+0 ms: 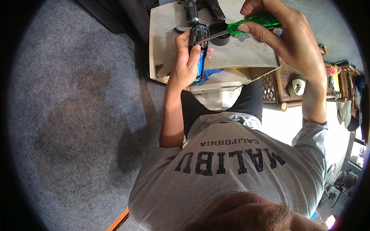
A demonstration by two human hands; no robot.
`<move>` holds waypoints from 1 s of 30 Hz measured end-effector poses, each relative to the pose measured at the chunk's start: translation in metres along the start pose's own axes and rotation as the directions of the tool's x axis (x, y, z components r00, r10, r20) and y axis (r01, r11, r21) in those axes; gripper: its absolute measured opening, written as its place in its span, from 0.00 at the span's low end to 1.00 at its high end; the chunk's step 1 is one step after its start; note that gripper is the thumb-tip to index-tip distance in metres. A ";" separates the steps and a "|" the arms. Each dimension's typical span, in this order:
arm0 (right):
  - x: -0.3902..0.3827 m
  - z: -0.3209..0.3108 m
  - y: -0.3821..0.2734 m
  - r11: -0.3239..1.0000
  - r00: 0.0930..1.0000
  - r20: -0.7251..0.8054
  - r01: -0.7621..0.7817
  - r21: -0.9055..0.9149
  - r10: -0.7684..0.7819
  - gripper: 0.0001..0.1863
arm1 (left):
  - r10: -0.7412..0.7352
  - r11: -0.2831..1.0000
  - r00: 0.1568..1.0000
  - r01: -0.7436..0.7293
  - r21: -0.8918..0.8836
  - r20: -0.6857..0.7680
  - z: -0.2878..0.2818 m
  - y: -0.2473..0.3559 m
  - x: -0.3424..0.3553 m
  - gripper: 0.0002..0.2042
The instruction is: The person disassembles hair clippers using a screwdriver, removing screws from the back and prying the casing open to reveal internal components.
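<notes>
My left hand [187, 61] grips a small black opened device [198, 40] with blue and red parts showing inside, held upright over the pale wooden board [163, 38]. My right hand [287, 36] holds a screwdriver with a clear green handle [252, 22]. Its metal shaft points left, and the tip rests in the device's open top. A black round cup [220, 36] stands on the board just behind the shaft.
Two dark device parts [202, 9] lie at the board's far edge. Grey carpet [77, 115] spreads to the left. A woven rack [287, 82] with a white cap [296, 86] and small clutter sits to the right. An orange strip [119, 219] lies near the bottom.
</notes>
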State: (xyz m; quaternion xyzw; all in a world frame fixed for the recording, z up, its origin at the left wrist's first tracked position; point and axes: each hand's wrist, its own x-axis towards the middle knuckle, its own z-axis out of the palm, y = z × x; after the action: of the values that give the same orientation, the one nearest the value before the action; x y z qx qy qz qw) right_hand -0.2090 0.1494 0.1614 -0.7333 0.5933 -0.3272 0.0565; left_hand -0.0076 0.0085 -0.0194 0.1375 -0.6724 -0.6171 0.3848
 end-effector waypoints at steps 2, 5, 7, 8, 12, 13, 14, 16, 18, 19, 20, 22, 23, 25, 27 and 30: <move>-0.002 -0.003 -0.013 0.990 0.998 0.051 -0.026 -0.136 0.034 0.16 | -0.008 1.000 1.000 0.008 0.004 -0.005 0.000 0.000 -0.001 0.20; -0.007 0.005 0.005 0.987 0.991 0.058 0.124 -0.106 -0.118 0.22 | -0.003 1.000 1.000 0.003 0.007 -0.010 -0.003 -0.001 -0.001 0.20; -0.015 -0.003 0.016 0.982 0.979 0.087 0.187 -0.027 -0.184 0.27 | 0.015 1.000 1.000 -0.014 -0.021 0.019 0.001 -0.004 0.003 0.21; -0.016 0.005 0.013 0.972 0.972 -0.014 0.233 -0.036 -0.233 0.22 | 0.008 1.000 1.000 -0.007 -0.010 0.012 -0.001 -0.005 0.000 0.21; -0.034 0.035 0.004 0.979 0.959 -0.283 0.030 0.201 0.029 0.17 | -0.002 1.000 1.000 0.002 0.010 0.014 -0.004 -0.004 -0.003 0.21; -0.036 0.042 0.007 0.979 0.958 -0.285 0.026 0.201 0.033 0.17 | -0.005 1.000 1.000 0.005 0.009 0.018 -0.003 -0.004 -0.003 0.21; -0.038 0.048 0.011 0.987 0.937 -0.348 0.083 0.134 -0.032 0.16 | -0.003 1.000 1.000 0.003 0.006 0.020 -0.003 -0.005 -0.002 0.21; -0.040 0.062 0.016 0.986 0.900 -0.416 0.161 0.038 -0.131 0.20 | -0.004 1.000 1.000 0.003 0.003 0.029 -0.003 -0.004 -0.002 0.21; -0.042 0.083 0.023 0.950 0.841 -0.497 0.296 0.094 -0.213 0.21 | -0.018 1.000 1.000 0.018 0.020 0.025 -0.003 -0.001 -0.002 0.21; -0.044 0.086 0.024 0.941 0.827 -0.513 0.323 0.098 -0.230 0.19 | -0.022 0.999 0.999 0.021 0.024 0.031 -0.004 0.000 -0.002 0.21; -0.046 0.089 0.025 0.932 0.813 -0.528 0.348 0.102 -0.246 0.17 | -0.019 0.999 0.999 0.017 0.037 0.045 -0.005 0.000 -0.001 0.21; -0.050 0.098 0.024 0.878 0.795 -0.580 0.395 0.271 -0.179 0.15 | -0.020 0.998 0.998 0.016 0.053 0.065 -0.006 0.001 -0.002 0.21; -0.053 0.103 0.019 0.831 0.793 -0.602 0.394 0.392 -0.093 0.16 | -0.024 0.998 0.998 0.021 0.065 0.057 -0.004 0.004 -0.003 0.21; -0.059 0.114 0.010 0.679 0.770 -0.633 0.420 0.603 0.086 0.16 | -0.032 0.997 0.998 0.028 0.078 0.052 -0.004 0.004 -0.003 0.21; -0.065 0.114 0.014 0.841 0.782 -0.622 0.315 0.440 0.032 0.17 | -0.028 0.994 0.997 0.020 0.108 0.069 -0.006 0.005 -0.003 0.21; -0.064 0.120 0.020 0.902 0.750 -0.661 0.309 0.302 -0.036 0.19 | -0.053 0.993 0.996 0.045 0.107 0.075 -0.006 0.008 -0.003 0.21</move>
State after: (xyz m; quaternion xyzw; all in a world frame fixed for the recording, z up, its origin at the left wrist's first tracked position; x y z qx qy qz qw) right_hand -0.1653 0.1644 0.0317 -0.6031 0.4264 -0.6732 -0.0347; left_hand 0.0006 0.0077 -0.0129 0.1499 -0.7151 -0.5949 0.3351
